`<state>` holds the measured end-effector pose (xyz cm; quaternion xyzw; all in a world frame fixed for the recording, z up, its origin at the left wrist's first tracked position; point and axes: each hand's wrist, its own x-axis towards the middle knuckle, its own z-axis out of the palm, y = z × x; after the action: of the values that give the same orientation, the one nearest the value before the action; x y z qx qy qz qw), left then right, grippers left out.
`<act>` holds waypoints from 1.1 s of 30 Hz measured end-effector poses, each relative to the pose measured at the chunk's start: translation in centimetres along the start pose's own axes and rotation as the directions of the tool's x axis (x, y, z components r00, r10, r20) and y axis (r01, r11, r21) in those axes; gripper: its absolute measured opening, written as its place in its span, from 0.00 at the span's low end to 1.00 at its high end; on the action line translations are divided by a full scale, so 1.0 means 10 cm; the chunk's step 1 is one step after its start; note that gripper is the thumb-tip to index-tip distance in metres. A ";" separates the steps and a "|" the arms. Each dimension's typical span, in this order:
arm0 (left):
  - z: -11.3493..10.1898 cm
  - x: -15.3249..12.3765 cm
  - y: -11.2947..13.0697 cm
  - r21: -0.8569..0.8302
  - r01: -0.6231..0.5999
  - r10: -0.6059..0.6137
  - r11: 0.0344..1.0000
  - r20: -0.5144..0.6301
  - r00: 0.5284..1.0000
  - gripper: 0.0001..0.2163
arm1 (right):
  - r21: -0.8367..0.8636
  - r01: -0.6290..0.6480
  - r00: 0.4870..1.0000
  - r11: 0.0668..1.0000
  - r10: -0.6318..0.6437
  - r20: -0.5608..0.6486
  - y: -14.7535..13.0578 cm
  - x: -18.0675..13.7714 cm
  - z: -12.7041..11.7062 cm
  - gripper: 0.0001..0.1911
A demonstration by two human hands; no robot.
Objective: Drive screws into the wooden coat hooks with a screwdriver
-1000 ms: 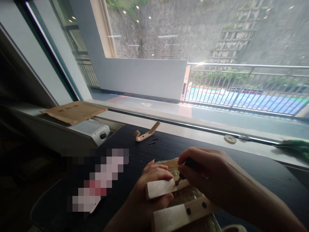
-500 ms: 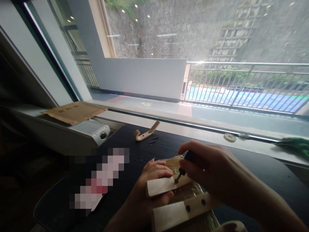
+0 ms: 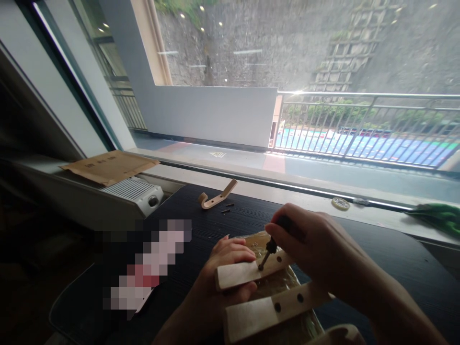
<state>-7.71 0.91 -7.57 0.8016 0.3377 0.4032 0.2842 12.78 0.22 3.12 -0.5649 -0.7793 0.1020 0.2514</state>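
A black worktop (image 3: 244, 215) is standing against a pale window sill (image 3: 305, 199), a metal railing (image 3: 360, 126) showing outside; a pale, square-ended wooden bar (image 3: 235, 277) is lying over a film-wrapped block (image 3: 293, 280) on it, a dark round hole showing; the left hand (image 3: 210, 275) is gripping the bar, the right hand (image 3: 309, 239) is clasping a dark-handled screwdriver (image 3: 271, 247), its tip meeting the wood; a brown envelope (image 3: 118, 168) is bearing characters too blurred to read.

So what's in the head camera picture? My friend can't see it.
A right hand holds a screwdriver to a wooden piece that the left hand grips. Beyond, a wooden hook lies on the black table.
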 end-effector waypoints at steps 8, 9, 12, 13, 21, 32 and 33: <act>0.00 0.00 -0.04 -0.050 0.001 -0.001 0.999 0.006 1.000 0.17 | 0.148 0.162 0.977 0.976 -0.179 0.113 -0.08 -0.11 -0.10 0.09; 0.00 -0.01 -0.04 -0.044 0.006 -0.006 0.999 0.008 1.000 0.17 | 0.166 0.172 0.975 0.971 -0.192 0.115 -0.09 -0.11 -0.10 0.10; 0.00 -0.01 -0.04 -0.022 0.012 -0.011 1.000 0.011 1.000 0.18 | 0.163 0.149 0.980 0.975 -0.168 0.109 -0.07 -0.08 -0.08 0.09; 0.01 -0.01 -0.04 -0.017 0.009 -0.009 1.000 0.006 1.000 0.18 | 0.152 0.129 0.984 0.980 -0.145 0.099 -0.06 -0.06 -0.07 0.09; 0.03 -0.02 -0.06 -0.017 -0.003 0.003 1.000 -0.011 1.000 0.19 | 0.058 0.040 0.999 0.998 -0.039 -0.010 -0.01 0.00 0.04 0.12; 0.00 -0.01 -0.02 -0.009 -0.003 0.003 1.000 0.024 1.000 0.17 | 0.113 0.110 0.988 0.987 -0.121 0.096 -0.04 -0.07 -0.07 0.10; 0.00 -0.01 -0.02 0.000 -0.007 0.007 1.000 0.024 1.000 0.17 | 0.115 0.094 0.991 0.989 -0.104 0.086 -0.03 -0.05 -0.07 0.10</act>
<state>-7.81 0.93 -7.75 0.8076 0.3316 0.3946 0.2866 13.00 -0.43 3.70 -0.5053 -0.8103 0.1580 0.2511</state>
